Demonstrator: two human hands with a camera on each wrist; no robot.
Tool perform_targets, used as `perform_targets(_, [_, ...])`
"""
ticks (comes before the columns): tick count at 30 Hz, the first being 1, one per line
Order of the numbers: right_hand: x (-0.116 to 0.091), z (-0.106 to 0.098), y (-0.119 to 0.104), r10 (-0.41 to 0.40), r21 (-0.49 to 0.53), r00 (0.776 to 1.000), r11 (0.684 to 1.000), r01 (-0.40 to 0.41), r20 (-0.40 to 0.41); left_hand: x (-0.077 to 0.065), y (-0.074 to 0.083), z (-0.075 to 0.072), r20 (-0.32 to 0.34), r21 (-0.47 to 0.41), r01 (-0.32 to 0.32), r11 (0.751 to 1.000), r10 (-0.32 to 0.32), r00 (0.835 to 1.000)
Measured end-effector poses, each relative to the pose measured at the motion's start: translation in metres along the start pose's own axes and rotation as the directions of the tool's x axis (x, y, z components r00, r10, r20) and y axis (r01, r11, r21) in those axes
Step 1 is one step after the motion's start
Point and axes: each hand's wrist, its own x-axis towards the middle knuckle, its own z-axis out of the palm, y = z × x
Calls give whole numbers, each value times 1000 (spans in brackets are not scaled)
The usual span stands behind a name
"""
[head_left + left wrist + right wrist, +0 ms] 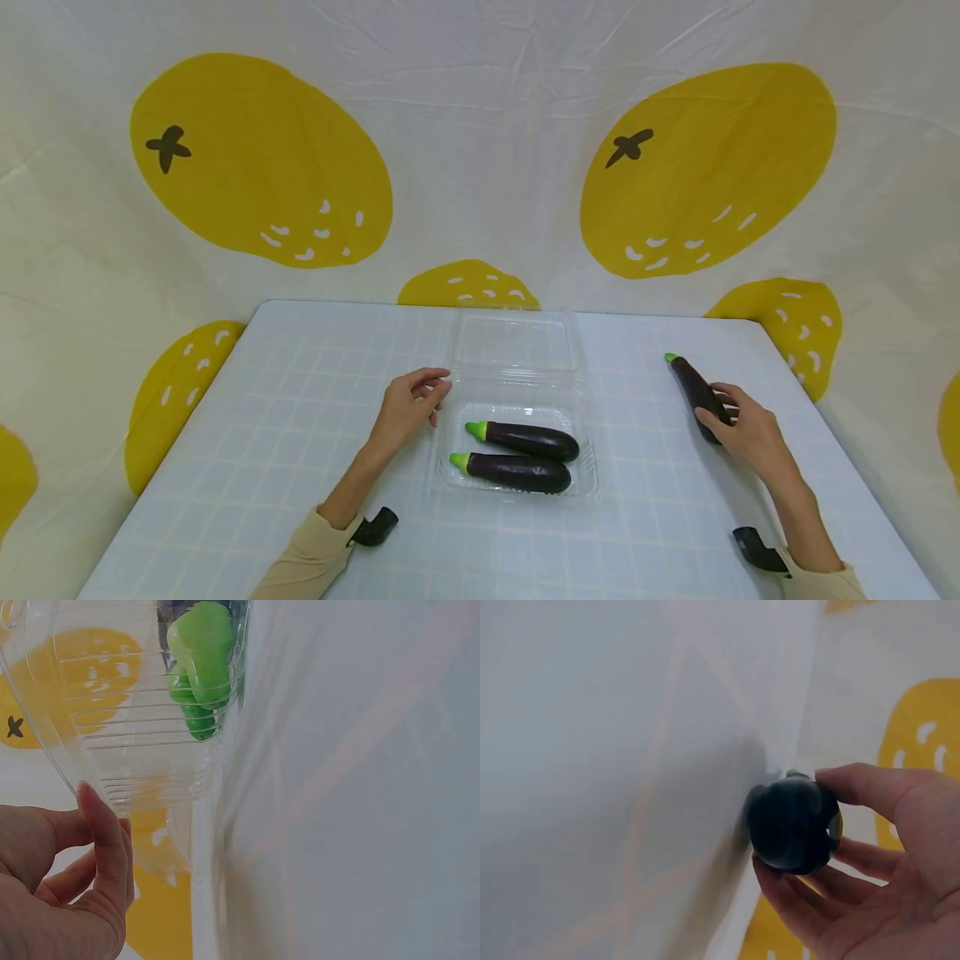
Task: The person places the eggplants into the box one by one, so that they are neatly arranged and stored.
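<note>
My right hand (752,433) grips the thick lower end of a dark eggplant (697,390) at the right of the table, thumb on one side and fingers on the other. Its green stem end points away from me. In the right wrist view the rounded end of this eggplant (795,825) shows between thumb and fingers. Two more eggplants, an upper one (532,440) and a lower one (517,472), lie side by side in a clear plastic clamshell box (588,483). My left hand (405,408) is beside the box's left edge, fingers loosely bent, a fingertip (88,796) right at the rim.
The box's transparent lid (517,342) lies folded back toward the far table edge. A pale checked cloth covers the table (315,358). Behind it hangs a white curtain (480,167) printed with large yellow fruit shapes.
</note>
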Motion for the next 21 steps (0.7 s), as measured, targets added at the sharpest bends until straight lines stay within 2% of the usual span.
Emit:
perform_targets(12, [-2, -2, -10, -49, 29, 999, 998, 50, -14, 1, -2, -1, 4, 18, -18, 1000, 18, 1000])
perform_targets(21, [-4, -2, -25, -56, 49, 998, 997, 56, 10, 1, -1, -1, 5, 16, 1, 1000, -1, 1000])
